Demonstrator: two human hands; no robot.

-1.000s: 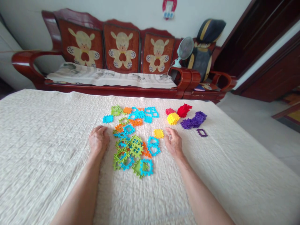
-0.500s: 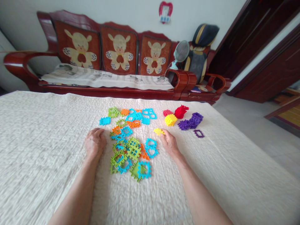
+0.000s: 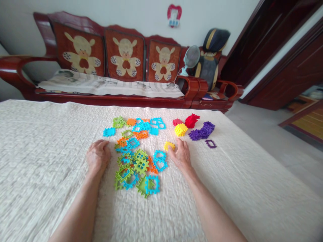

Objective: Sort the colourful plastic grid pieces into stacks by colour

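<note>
My right hand [image 3: 181, 155] is beside a yellow interlocking plastic piece [image 3: 169, 146]. Its thumb touches the near edge of the piece, and its fingers are apart from the thumb. On the left, my left hand [image 3: 99, 154] rests on the cloth, fingers loosely bent and holding nothing visible. Between the hands lies a loose spread of blue, green and orange pieces, among them a green window piece [image 3: 140, 161], a blue frame [image 3: 152, 184] and an orange triangle [image 3: 152, 165].
Beyond my right hand stand a yellow stack [image 3: 181, 129], a red stack [image 3: 192, 121] and purple stacks [image 3: 202, 131], with a purple frame [image 3: 210, 144] lying alone. A pale quilted cloth [image 3: 60, 134] covers the table. A wooden sofa [image 3: 113, 99] stands behind it.
My right hand has loosened its pinch on the yellow piece, which is now lower and by the thumb. The left hand stays on the cloth. The whole view has shifted slightly.
</note>
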